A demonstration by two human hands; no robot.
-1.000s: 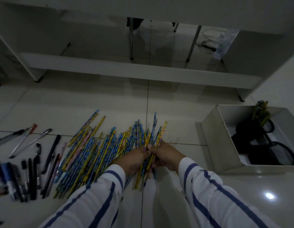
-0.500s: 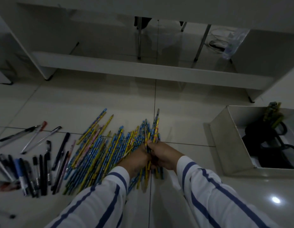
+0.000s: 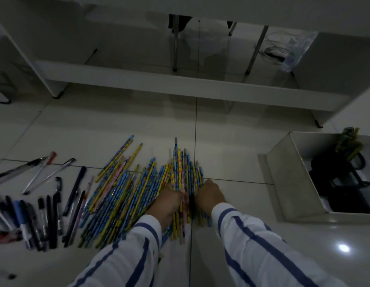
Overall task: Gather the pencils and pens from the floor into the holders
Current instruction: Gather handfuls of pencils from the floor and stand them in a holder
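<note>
Tile floor [image 3: 231, 141] has a white box [image 3: 287, 183] at its right edge, with black holders [image 3: 335, 177] inside. The pencils [image 3: 122, 193] are heaped mid-floor, and the pens [image 3: 49, 214] lie toward the left edge. Left hand [image 3: 171, 201] is curled round a bunch of pencils. Right hand [image 3: 210, 195] touches the heap's right side, but its fingers are hidden so I can't tell.

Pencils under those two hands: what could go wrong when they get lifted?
The pencils between the left hand and right hand form a thick bundle with uneven ends; some may slip out on lifting.
The black holder in the box already seems to hold pencils, so a big handful might not fit.
The pens lie right beside the pile and could get swept along.
</note>
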